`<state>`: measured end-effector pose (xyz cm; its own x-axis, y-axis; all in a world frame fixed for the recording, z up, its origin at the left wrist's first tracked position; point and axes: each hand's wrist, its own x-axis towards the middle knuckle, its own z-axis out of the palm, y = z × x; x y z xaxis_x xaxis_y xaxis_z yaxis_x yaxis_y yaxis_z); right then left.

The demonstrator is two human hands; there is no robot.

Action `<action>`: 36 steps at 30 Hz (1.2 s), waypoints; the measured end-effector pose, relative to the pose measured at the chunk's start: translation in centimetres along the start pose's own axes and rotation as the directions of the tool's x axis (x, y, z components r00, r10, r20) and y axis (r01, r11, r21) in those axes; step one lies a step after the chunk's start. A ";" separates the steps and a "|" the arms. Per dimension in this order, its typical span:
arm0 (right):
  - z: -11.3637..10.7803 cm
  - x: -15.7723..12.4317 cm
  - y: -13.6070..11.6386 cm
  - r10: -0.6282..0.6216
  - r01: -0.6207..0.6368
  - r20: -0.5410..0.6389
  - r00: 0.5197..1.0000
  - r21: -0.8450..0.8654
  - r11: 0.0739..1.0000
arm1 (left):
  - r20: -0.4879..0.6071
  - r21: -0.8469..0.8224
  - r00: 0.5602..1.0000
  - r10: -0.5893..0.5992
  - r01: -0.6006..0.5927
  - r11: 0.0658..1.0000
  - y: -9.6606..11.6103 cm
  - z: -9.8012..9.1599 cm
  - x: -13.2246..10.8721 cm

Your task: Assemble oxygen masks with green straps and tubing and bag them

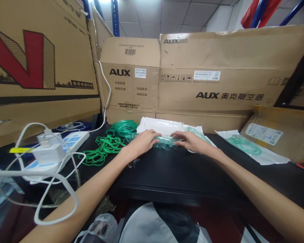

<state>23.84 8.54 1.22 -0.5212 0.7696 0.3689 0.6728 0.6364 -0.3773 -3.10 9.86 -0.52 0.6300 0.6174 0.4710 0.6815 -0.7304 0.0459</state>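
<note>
Both my hands rest on a clear green plastic mask (166, 141) lying on the black table (182, 168). My left hand (142, 141) grips its left end with the fingers curled over it. My right hand (191, 140) presses on its right end, fingers bent and together. Behind the mask lie white plastic bags (162, 126). A coil of green tubing (123, 128) sits just left of the bags. Loose green bands (101, 150) are heaped beside my left wrist.
A white power strip with a charger (53, 150) and looping white cables (53, 182) fills the left. A sealed bag holding green tubing (250, 146) lies at the right, beside a brown parcel (281, 135). Cardboard boxes (212, 74) wall the table's back.
</note>
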 end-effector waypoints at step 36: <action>-4.8 -8.9 6.3 0.600 -0.724 -0.429 0.676 -0.233 0.650 | -0.128 -0.475 0.985 -0.111 0.038 0.879 11.6 -0.7 -2.8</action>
<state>35.22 5.44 -0.38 0.2764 0.8795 0.3875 0.9364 -0.1557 -0.3146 2.77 -0.61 -0.67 0.4973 0.6523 0.5720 0.4462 -0.7577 0.4762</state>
